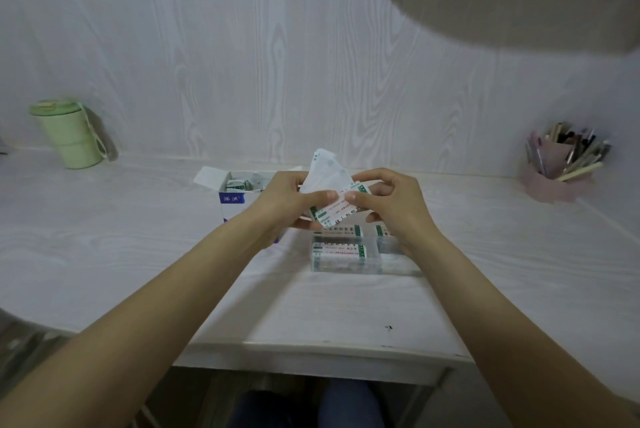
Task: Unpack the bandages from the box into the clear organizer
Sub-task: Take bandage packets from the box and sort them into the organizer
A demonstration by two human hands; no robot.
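- My left hand [289,200] pinches a fanned strip of bandages [332,192], thumb pressed on the front, fingers curled behind.
- My right hand [391,205] pinches the same strip at its right end, thumb tip close to my left thumb, fingers curled round the edge.
- The strip is raised off the desk [138,247], its upper wrappers spread out above my hands.
- The box [235,193] stands open just behind and to the left of my left hand, more bandages showing inside.
- The clear organizer [349,254] lies just below my hands, nearer to me, with wrapped bandages already in its compartments.
- A green cup [67,133] stands far off to the left of my left hand.
- A pink pen holder [561,164] stands far off to the right of my right hand.
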